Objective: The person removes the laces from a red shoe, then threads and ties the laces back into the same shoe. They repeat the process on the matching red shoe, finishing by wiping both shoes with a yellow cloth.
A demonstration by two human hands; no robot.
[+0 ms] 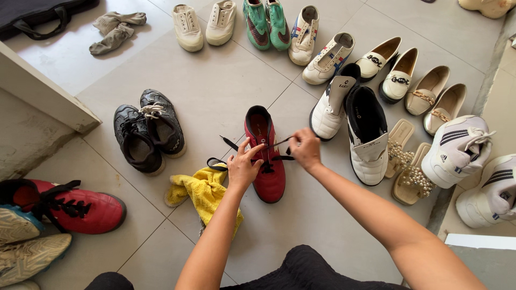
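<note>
Head view: a red lace-up shoe (267,161) lies flat on the tiled floor (215,91), toe toward the person, directly between both forearms. Its black lace (231,144) is threaded through the upper, and loose ends trail to the left of the shoe.

The left hand (243,167) rests against the shoe's left side; fingers are partly spread, with the thumb and forefinger closed on a run of lace. The right hand (305,149) sits just beside the shoe's right edge, closed in a pinch on another run of the lace, which is drawn taut across the tongue.

Handling, as judged: the shoe appears light, with a soft, flexible upper and a stiffer sole; it will slide on smooth tile unless steadied at the side or heel. The lace is thin, limp and smooth; take hold near the eyelets, where it is under tension.

A yellow cloth (201,190) touches the shoe's left side. A pair of black shoes (148,131) stands well apart on the left; white high-top shoes (352,118) stand near on the right
</note>
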